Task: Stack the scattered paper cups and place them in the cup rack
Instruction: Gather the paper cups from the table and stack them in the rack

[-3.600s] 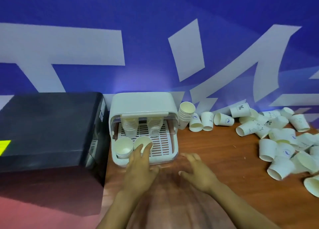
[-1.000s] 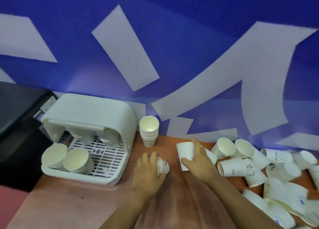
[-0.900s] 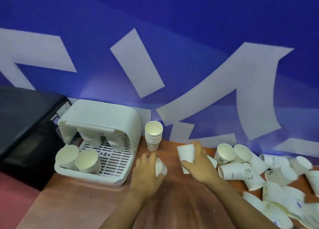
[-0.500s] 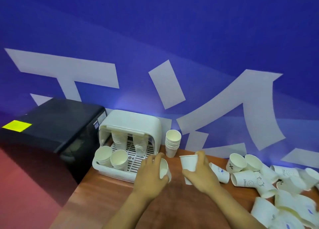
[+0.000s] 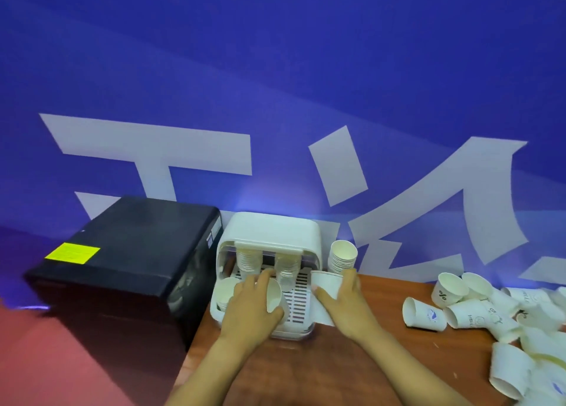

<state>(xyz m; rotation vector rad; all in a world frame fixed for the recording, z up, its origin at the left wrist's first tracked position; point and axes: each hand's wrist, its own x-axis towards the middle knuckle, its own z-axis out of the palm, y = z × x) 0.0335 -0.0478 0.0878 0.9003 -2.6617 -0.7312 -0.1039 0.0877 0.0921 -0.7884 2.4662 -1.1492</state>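
1. Blue wall banner with large white strokes [image 5: 275, 84], filling the background behind everything else.
2. Black box-shaped cabinet [image 5: 122, 252] with a yellow label on its top, standing left of the counter, just beside the rack.
3. Reddish-brown wooden counter [image 5: 306, 366], carrying the rack and the cups.
4. White plastic cup rack with a hooded top and slotted floor [image 5: 271, 231], open toward the viewer at the counter's back left. Two cup stacks hang mouth-down under the hood; another stack stands mouth-up at its front left.
5. Heap of loose white paper cups [image 5: 477, 313] on the right of the counter, most lying on their sides with axes at mixed angles.
6. Upright stack of nested white paper cups [image 5: 343, 257], mouth up, long axis vertical, just right of the rack.
7. Right hand [image 5: 346, 304], fingers curled around a white paper cup held upright [image 5: 326, 283], mouth up, axis near vertical, at the rack's front right corner.
8. Left hand [image 5: 251, 307], gripping a white paper cup tipped sideways [image 5: 274, 295], mouth turned toward the right and the viewer, axis near horizontal, over the rack's slotted floor.
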